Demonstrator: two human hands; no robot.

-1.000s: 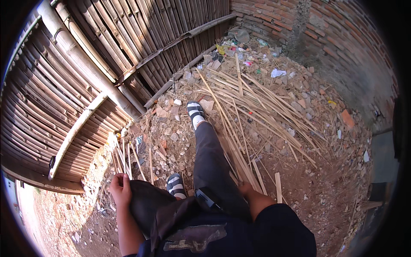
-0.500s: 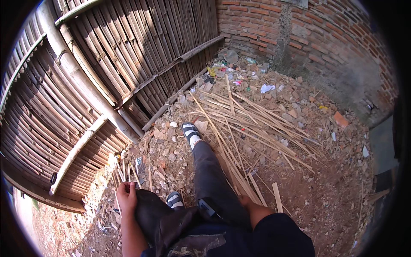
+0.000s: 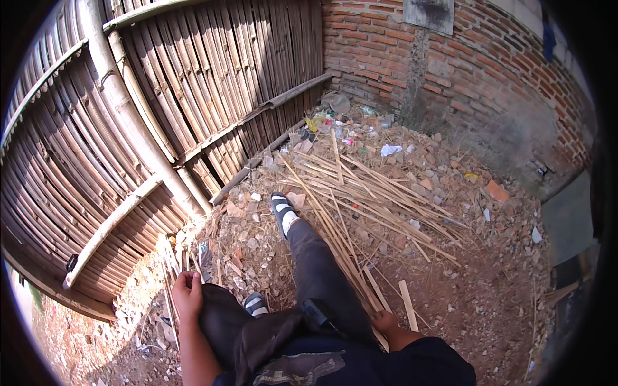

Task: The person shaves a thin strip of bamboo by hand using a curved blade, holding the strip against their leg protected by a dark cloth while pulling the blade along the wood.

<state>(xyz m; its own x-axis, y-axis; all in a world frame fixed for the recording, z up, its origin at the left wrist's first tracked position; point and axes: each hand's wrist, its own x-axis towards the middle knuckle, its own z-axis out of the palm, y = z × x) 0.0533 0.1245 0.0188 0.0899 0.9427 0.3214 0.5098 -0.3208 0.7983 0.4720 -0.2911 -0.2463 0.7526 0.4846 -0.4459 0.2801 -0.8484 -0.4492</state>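
- Your left hand (image 3: pixel 187 296): curled beside your left knee (image 3: pixel 220 311); can't tell if holding.
- Your right hand (image 3: pixel 387 323): at bamboo strips (image 3: pixel 358 278); grip unclear.
- Strip pile (image 3: pixel 385 197): ahead of it.

Fence (image 3: pixel 219 71): tall and brown, made of many thin bamboo sticks, with sun and shade on it.
Thick pole (image 3: pixel 122 106): leans against the fence on the left.
Short pole (image 3: pixel 116 222): slants down and left from the thick pole.
Brick wall (image 3: pixel 367 45): orange-red, meets the fence in the far corner.
Gray board (image 3: pixel 429 14): high up on the bricks.
Ground (image 3: pixel 476 302): brown dirt with lots of little stones.
White scrap (image 3: pixel 390 150): crumpled, on the rubble; paper or plastic, can't tell.
Yellow scrap (image 3: pixel 313 123): near the corner.
Orange chunk (image 3: pixel 497 191): on the dirt, near the wall's right part.
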